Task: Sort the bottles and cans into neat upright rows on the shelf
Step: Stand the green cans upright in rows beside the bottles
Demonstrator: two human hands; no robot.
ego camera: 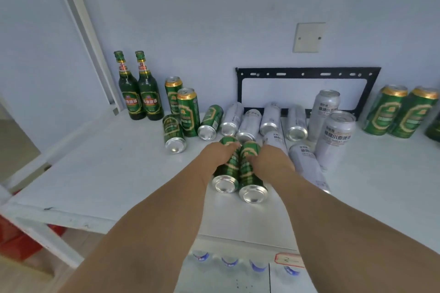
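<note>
Left hand: my left hand point(223, 152) is wrapped over the far end of the left green can point(226, 169), fingers curled down onto its body.
Right hand: my right hand point(266, 157) grips the right green can point(251, 173) the same way; the two hands sit side by side, close but apart.
Held cans: both lie on their sides on the white shelf point(107, 173), touching each other, silver bases pointing near.
Step in hand: I judge this to be lifting both cans to stand them up.
Method: I should roll each wrist so the base swings down and the gold rim comes up, then set each can flat before I let go.
Placement: the upright green cans point(188, 112) at far left mark the row to extend; the two green bottles point(139, 88) stand further left against the wall.
Caution: the fallen silver cans point(252, 121) lie just beyond my fingers and can roll if bumped; another fallen green can point(173, 133) lies to the left.
Remaining work: most of the middle cans are still on their sides; two upright silver cans point(333, 126) and two green ones point(402, 112) stand at right.
Labels: the silver cans carry Chinese characters and, partly legible, "WHEAT". Green cans and bottles show a gold-bordered crest with Chinese text; I cannot read the brand.
</note>
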